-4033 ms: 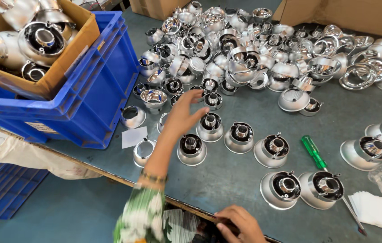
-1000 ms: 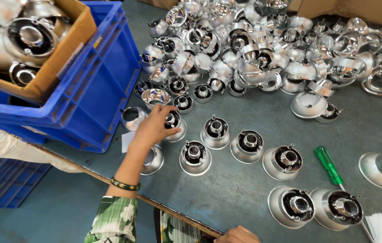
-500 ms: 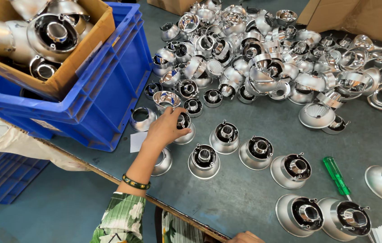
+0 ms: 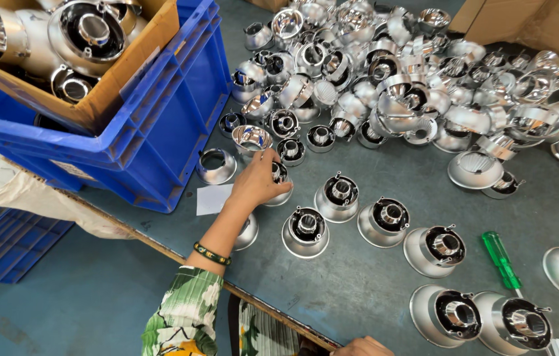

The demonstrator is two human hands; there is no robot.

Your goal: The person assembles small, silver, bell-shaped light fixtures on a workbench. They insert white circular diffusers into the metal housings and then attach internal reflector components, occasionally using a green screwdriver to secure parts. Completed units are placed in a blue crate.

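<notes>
My left hand (image 4: 256, 186) reaches over the table edge and closes its fingers on a silver reflector cup (image 4: 282, 177) standing at the left end of a row of similar cups (image 4: 337, 196). Another cup (image 4: 248, 231) lies partly hidden under my wrist. A shiny open reflector (image 4: 251, 138) sits just above my fingers. Only the knuckles of my right hand (image 4: 360, 347) show at the bottom edge, so its grip is hidden. A large heap of chrome reflectors (image 4: 385, 72) fills the far side of the grey table (image 4: 358, 283).
A blue crate (image 4: 154, 132) holding a cardboard box (image 4: 111, 92) of bigger reflectors stands at the left. A green screwdriver (image 4: 500, 259) lies at the right among more cups (image 4: 439, 247). A white paper slip (image 4: 213, 199) lies by the crate. Another cardboard box (image 4: 523, 23) stands at the back right.
Four seconds ago my left hand hovered open over the row. It has since come down onto the leftmost cup and stayed on it, while the view has shifted slightly.
</notes>
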